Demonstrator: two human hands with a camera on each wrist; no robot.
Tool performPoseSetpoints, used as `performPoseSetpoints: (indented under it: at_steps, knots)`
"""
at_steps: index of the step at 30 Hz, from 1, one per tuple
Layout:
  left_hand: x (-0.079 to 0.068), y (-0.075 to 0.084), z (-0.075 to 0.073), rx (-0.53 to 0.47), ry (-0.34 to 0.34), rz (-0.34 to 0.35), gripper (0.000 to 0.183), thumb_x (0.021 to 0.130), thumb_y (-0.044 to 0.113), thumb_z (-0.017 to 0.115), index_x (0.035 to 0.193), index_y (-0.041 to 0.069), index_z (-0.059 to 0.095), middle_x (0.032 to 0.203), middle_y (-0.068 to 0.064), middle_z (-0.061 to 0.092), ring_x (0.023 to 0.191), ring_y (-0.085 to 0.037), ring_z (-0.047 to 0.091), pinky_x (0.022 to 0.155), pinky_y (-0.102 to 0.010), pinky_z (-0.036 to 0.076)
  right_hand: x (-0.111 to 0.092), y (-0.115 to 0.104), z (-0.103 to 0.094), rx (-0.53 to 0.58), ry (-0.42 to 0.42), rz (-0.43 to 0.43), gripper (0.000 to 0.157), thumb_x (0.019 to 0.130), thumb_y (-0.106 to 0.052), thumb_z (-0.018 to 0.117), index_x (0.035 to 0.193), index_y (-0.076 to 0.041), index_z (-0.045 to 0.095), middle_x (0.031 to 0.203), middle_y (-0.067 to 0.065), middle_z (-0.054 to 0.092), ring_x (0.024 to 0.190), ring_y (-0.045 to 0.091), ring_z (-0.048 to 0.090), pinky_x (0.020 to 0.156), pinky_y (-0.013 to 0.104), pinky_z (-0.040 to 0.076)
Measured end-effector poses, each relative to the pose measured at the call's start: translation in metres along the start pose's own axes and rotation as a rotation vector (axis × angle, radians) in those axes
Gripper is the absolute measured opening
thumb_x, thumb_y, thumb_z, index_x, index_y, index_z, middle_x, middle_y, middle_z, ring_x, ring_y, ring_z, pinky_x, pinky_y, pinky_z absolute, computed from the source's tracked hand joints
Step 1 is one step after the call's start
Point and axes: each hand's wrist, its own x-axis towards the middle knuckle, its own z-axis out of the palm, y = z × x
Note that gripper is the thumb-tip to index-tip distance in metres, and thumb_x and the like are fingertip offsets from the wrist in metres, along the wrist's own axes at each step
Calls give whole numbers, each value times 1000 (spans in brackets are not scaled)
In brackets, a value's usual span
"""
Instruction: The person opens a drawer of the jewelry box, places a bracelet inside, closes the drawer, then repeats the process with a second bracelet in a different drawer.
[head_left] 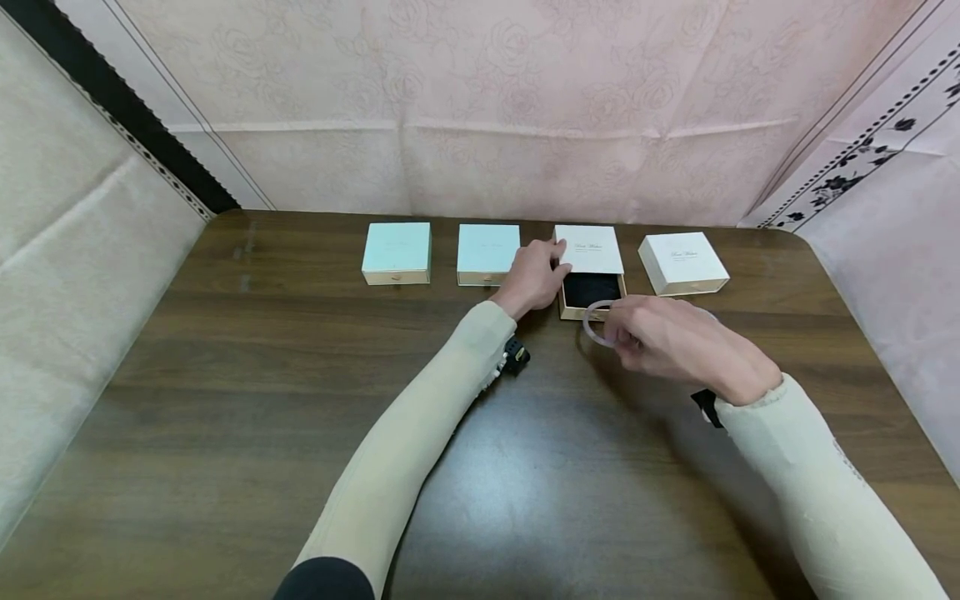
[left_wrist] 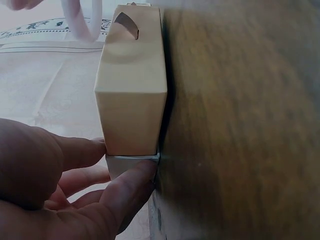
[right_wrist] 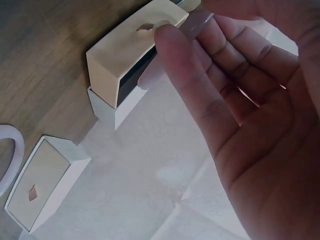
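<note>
My left hand (head_left: 534,275) holds the outer sleeve of a white drawer box (head_left: 588,247) at its left side, fingertips on the sleeve's front edge. The box's drawer (left_wrist: 131,70) is pulled partway out, showing a black lining (head_left: 590,290) and a small pull tab (left_wrist: 127,24). In my right hand (head_left: 675,346) a pale, translucent bangle (head_left: 591,332) is pinched between thumb and fingers, just in front of the drawer. A second pale bangle (right_wrist: 14,155) lies on the table, mostly hidden behind the right hand in the head view.
Two mint-green boxes (head_left: 397,252) (head_left: 488,253) stand closed to the left. Another white box (head_left: 683,262) sits closed and slightly turned to the right. The wooden table (head_left: 247,400) ends at the back against a floral cloth (head_left: 480,100), with cloth on both sides.
</note>
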Motion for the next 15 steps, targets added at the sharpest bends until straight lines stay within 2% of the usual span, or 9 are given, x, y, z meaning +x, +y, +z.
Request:
performPoseSetpoints:
  at_steps: [4, 9, 15]
  knots:
    - [0, 0, 0, -3, -7, -17, 51, 109, 25, 51, 157, 14, 40, 164, -7, 38, 151, -23, 36, 95, -28, 44, 5, 4, 0, 27, 12, -40, 20, 79, 2, 65, 82, -18, 68, 81, -8, 61, 73, 8, 54, 63, 26, 45]
    - [0, 0, -1, 0, -16, -10, 50, 109, 24, 51, 156, 14, 40, 164, -8, 38, 147, -25, 43, 93, -27, 44, 12, 9, 0, 52, 23, -48, 22, 78, 4, 64, 82, -17, 67, 81, -8, 60, 73, 8, 53, 64, 25, 44]
    - [1, 0, 0, 3, -3, -1, 49, 108, 24, 53, 155, 13, 43, 163, -8, 40, 149, -24, 39, 101, -26, 46, 22, 14, 1, 99, 1, -48, 26, 79, 7, 61, 79, -19, 64, 80, -7, 56, 75, 9, 51, 68, 26, 42]
